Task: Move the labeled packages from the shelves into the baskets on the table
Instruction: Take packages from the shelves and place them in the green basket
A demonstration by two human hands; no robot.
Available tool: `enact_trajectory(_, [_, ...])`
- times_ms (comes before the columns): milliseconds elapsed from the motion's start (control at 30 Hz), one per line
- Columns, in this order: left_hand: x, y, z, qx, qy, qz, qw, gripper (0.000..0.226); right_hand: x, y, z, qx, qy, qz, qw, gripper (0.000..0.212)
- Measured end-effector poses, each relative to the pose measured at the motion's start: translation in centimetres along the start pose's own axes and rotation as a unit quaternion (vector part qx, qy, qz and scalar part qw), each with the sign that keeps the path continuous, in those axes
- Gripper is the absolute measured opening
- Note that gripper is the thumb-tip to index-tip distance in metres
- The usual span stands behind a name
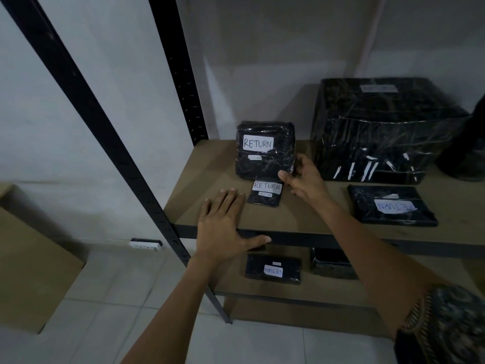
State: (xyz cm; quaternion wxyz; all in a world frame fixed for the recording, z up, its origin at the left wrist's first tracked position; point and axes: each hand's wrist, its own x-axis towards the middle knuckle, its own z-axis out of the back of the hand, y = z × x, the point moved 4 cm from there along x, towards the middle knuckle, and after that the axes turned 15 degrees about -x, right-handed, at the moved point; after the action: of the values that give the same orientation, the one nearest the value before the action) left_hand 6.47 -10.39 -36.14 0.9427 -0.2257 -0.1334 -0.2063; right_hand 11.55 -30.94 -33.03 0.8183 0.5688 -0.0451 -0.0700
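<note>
R hand [304,179] pinches near-right corner of far-left RETURN pkg [265,151]; L hand [223,222] flat, fingers straight, on shelf [301,216] edge

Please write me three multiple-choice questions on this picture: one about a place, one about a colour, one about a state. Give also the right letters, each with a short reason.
1. Where does the left hand rest? A. on the large box; B. on the front edge of the shelf board; C. on the floor.
2. What colour is the wrapping of the square package? A. black; B. red; C. yellow.
3. What is the right hand doing? A. hanging idle; B. pressing the wall; C. pinching a corner of the square package.
Answers: 1 B, its palm lies flat on the board, thumb over the edge. 2 A, black film surrounds its white RETURN label. 3 C, thumb and fingers close on its lower right corner.
</note>
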Motion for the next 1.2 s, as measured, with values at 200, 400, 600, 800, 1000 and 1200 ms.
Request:
enact_trajectory(200, [0.0,0.0,0.2,-0.004,0.000,-0.004,1.000,0.111,-1.2,0.4,1.0,0.041,-0.034,-0.024,0.998,0.047])
enact_trajectory(400, [-0.5,-0.4,0.5,-0.001,0.008,-0.005,1.000,0.109,-5.1,0.6,2.3,0.092,-0.044,-0.041,0.994,0.035])
enact_trajectory(600, [-2.6,-1.7,0.7,-0.010,0.056,0.021,0.998,0.096,-11.5,0.8,4.2,0.128,-0.017,-0.040,0.991,0.046])
enact_trajectory(800, [-8.4,-5.9,2.6,-0.185,0.079,0.065,0.977,0.057,-20.1,-0.1,7.4,0.177,0.010,-0.058,0.983,0.047])
enact_trajectory(1000, [-15.9,-12.4,3.2,-0.257,0.112,0.117,0.953,0.031,-29.4,-3.3,11.7,0.186,0.017,-0.067,0.980,0.040])
enact_trajectory(1200, [-20.3,-18.2,0.9,-0.296,0.141,0.104,0.939,0.023,-37.6,-6.9,15.7,0.195,-0.027,-0.091,0.976,0.044])
